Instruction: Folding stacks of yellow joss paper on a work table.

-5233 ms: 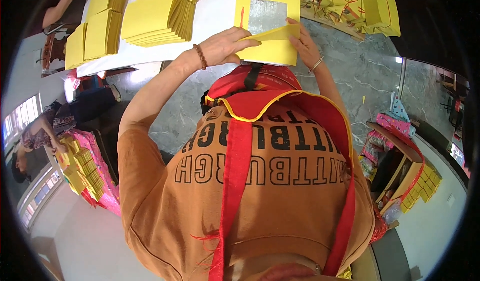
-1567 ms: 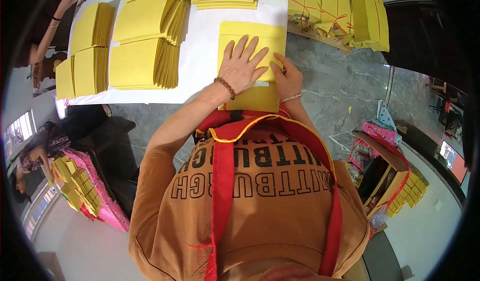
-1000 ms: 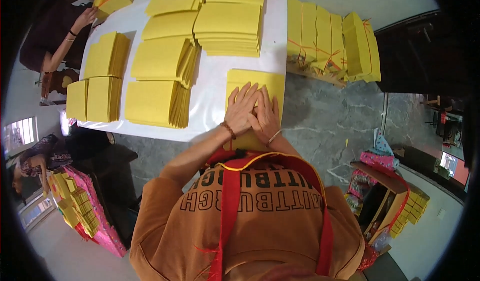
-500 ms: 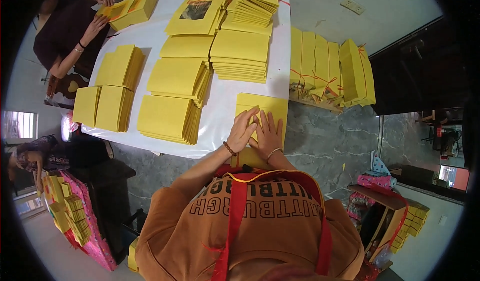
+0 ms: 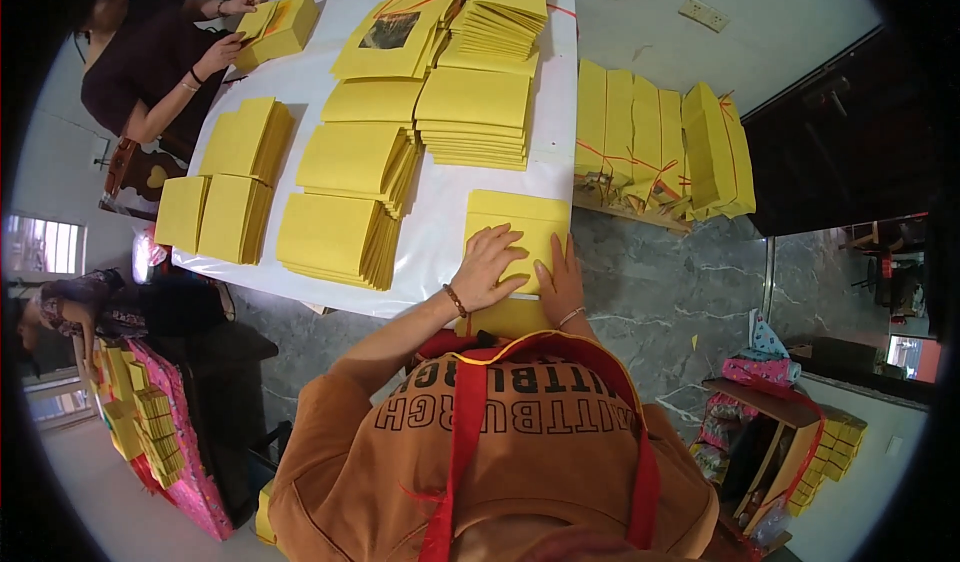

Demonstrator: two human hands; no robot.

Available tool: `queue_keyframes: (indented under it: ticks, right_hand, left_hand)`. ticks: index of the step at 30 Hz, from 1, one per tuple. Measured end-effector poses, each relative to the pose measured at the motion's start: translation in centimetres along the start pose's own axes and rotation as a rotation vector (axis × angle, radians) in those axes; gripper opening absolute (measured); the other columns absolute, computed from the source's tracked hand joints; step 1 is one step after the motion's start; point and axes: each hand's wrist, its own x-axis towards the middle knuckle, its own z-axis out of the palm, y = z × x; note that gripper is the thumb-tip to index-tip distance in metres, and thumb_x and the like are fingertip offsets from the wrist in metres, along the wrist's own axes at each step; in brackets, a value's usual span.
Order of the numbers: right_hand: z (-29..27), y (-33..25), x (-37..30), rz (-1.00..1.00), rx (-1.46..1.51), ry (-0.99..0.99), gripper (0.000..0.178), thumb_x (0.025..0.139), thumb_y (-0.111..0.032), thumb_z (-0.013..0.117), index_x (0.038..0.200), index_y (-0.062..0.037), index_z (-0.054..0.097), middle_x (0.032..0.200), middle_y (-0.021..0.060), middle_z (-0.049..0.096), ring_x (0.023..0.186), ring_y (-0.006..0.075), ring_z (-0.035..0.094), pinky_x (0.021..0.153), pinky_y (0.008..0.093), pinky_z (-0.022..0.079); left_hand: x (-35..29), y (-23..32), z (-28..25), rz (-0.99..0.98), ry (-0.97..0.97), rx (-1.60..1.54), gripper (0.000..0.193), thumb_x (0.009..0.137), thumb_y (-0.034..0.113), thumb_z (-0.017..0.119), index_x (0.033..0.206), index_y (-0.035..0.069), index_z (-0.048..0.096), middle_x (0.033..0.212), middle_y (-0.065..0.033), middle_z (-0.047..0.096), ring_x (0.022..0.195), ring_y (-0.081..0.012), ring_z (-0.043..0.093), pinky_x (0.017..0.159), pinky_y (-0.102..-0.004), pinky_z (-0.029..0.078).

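In front of me at the table's right corner lies a folded yellow paper piece (image 5: 515,209) with a crease across its far part. My left hand (image 5: 490,267) rests flat on its left half, fingers spread and pointing right. My right hand (image 5: 562,284) presses on its right edge, fingers stretched out away from me. Neither hand grips anything. Between my wrists, close to my body, more yellow paper (image 5: 508,317) shows; whether it is a separate piece I cannot tell.
Stacks of folded yellow paper (image 5: 335,237) fill the white table's (image 5: 440,202) middle, with others (image 5: 235,220) at left. Across the table, a person (image 5: 150,57) handles a yellow bundle (image 5: 285,27). Tied yellow bundles (image 5: 715,152) stand right of the table. Another person (image 5: 75,307) is at far left.
My hands have moved apart: the left lies spread across the paper, the right has slid to its right edge. The person across the table has shifted both hands over the bundle.
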Motion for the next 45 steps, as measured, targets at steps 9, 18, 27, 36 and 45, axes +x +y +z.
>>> queue_keyframes:
  ticks: [9, 18, 27, 36, 45]
  right_hand:
    - [0.3, 1.5, 0.6, 0.090, 0.167, -0.098, 0.052, 0.091, -0.031, 0.041, 0.138, -0.0146, 0.029, 0.142, 0.0208, 0.023, 0.129, 0.0368, 0.026, 0.104, 0.0491, 0.021]
    - [-0.9, 2.8, 0.7, 0.238, 0.791, 0.106, 0.038, 0.094, -0.024, 0.041, 0.126, -0.0033, 0.045, 0.131, 0.0138, 0.041, 0.120, 0.0227, 0.039, 0.100, 0.0302, 0.029]
    - [-1.5, 4.9, -2.4, 0.446, 0.906, 0.135, 0.028, 0.093, -0.016, 0.048, 0.115, -0.0003, 0.055, 0.110, 0.0064, 0.058, 0.103, 0.0131, 0.051, 0.090, 0.0250, 0.039]
    - [-0.8, 4.7, -1.5, 0.441, 0.998, 0.162, 0.025, 0.092, -0.011, 0.048, 0.112, 0.0000, 0.057, 0.107, 0.0061, 0.060, 0.099, 0.0121, 0.054, 0.087, 0.0233, 0.041]
    - [-0.9, 4.7, -1.9, 0.491, 0.978, 0.179, 0.025, 0.092, -0.011, 0.048, 0.112, 0.0011, 0.056, 0.104, 0.0073, 0.060, 0.097, 0.0132, 0.055, 0.087, 0.0250, 0.042]
  left_hand:
    - [0.2, 1.1, 0.2, 0.297, -0.210, 0.309, 0.054, 0.073, 0.025, 0.063, 0.120, 0.002, 0.047, 0.120, -0.0139, 0.045, 0.110, -0.0285, 0.042, 0.090, -0.0416, 0.035]
    - [3.6, 2.1, 0.5, 0.216, -0.259, 0.520, 0.038, 0.073, 0.018, 0.055, 0.106, 0.000, 0.056, 0.098, -0.0143, 0.055, 0.090, -0.0284, 0.052, 0.075, -0.0405, 0.044]
    - [14.1, 1.8, -16.7, 0.244, 0.068, 0.225, 0.024, 0.074, 0.018, 0.054, 0.095, 0.008, 0.061, 0.080, -0.0106, 0.056, 0.068, -0.0288, 0.055, 0.060, -0.0382, 0.047]
    - [18.9, -10.3, -14.3, 0.313, 0.132, 0.545, 0.066, 0.069, -0.005, 0.052, 0.126, 0.028, 0.047, 0.105, -0.0091, 0.056, 0.087, -0.0279, 0.058, 0.072, -0.0362, 0.050]
    - [17.1, -14.1, -14.3, 0.081, 0.032, 0.282, 0.065, 0.069, -0.013, 0.049, 0.122, 0.024, 0.051, 0.119, -0.0155, 0.051, 0.108, -0.0302, 0.051, 0.086, -0.0345, 0.047]
